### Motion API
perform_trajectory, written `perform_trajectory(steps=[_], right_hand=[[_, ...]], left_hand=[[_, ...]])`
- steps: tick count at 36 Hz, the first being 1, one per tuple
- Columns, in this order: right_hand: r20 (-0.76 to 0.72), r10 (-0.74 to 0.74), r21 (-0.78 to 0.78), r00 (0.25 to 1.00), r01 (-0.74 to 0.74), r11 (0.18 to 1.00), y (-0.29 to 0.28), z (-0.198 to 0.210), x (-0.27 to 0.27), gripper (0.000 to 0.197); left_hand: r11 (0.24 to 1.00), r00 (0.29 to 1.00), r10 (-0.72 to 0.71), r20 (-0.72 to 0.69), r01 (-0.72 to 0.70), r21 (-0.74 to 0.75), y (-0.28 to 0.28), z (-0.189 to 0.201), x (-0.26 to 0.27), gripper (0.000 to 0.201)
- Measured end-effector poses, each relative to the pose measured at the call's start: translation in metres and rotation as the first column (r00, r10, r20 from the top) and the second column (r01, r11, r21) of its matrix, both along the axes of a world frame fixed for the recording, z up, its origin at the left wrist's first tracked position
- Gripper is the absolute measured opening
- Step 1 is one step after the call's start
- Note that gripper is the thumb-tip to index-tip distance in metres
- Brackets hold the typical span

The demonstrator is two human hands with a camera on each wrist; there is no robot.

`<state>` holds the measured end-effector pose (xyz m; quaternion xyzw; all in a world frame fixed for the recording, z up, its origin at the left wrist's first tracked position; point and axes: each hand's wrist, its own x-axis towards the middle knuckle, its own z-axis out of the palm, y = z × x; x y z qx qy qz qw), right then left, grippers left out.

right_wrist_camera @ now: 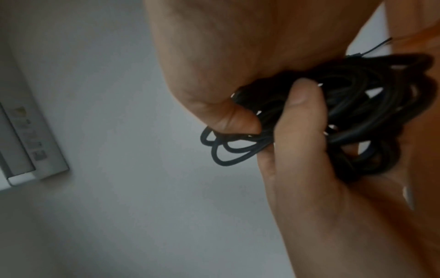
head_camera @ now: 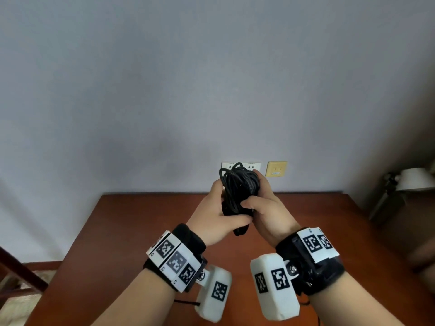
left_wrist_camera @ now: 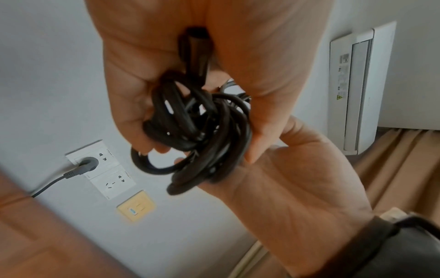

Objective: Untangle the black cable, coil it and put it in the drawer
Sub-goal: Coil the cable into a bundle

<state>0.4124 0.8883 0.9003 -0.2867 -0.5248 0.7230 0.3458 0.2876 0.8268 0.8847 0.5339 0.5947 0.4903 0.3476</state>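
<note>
A person holds a bundle of black cable (head_camera: 237,191) up in both hands above a brown wooden bench (head_camera: 141,231), w/ the wall behind. The left hand (head_camera: 215,214) cups the bundle from the left, thumb across its lower part, fingers (left_wrist_camera: 154,131) curled round the loops; the right hand (head_camera: 268,208) closes on it from the right, thumb pressed onto the strands at mid-height. Both hands are thus wrapped round the cable, neither slack. In the left wrist view a plug end of the cable pokes up between palm and fingers, and the loops look roughly gathered, though uneven, some crossing others. The right wrist view shows a few thin loops sticking out past the fingers. Judged from this, the work is at the coiling stage or near its end: the cable is in a hank, not lying loose, but not neat. No drawer shows in any view, so stowing is not yet done. Next move prob. calls for tucking the stray loops in, holding the hank w/ one hand & freeing the other to open the drawer. Both wrists are raised at about equal height, palms turned toward each other. White wall sockets (head_camera: 251,165) and a yellow wall plate (head_camera: 276,168) sit just behind the bundle.
</note>
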Motion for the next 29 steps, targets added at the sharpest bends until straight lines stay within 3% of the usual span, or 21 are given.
perform_trajectory(steps=[2,6,9,17,29], right_hand=[[0.042,0.001,0.054,0.999,-0.004,0.999,0.000,-0.001,0.002,0.085],[0.139,-0.033,0.260,0.990,-0.004,0.966,-0.001,-0.007,0.006,0.056],[0.147,-0.020,0.308,0.989,-0.027,0.951,0.000,-0.011,0.007,0.051],[0.143,0.010,0.358,0.990,-0.061,0.932,0.011,-0.045,-0.006,0.058],[0.135,0.006,0.430,0.991,-0.064,0.901,0.002,-0.135,-0.018,0.067]], left_hand=[[0.999,0.998,0.048,0.027,-0.049,0.016,0.002,-0.001,0.004,0.070],[0.995,0.994,0.102,0.034,-0.102,-0.001,0.006,-0.006,0.010,0.069],[0.993,0.993,0.118,0.006,-0.118,-0.006,0.007,-0.009,0.015,0.070],[0.989,0.988,0.149,-0.042,-0.148,0.029,0.008,-0.035,0.010,0.067],[0.984,0.983,0.146,-0.112,-0.133,0.116,-0.001,-0.124,-0.002,0.077]])
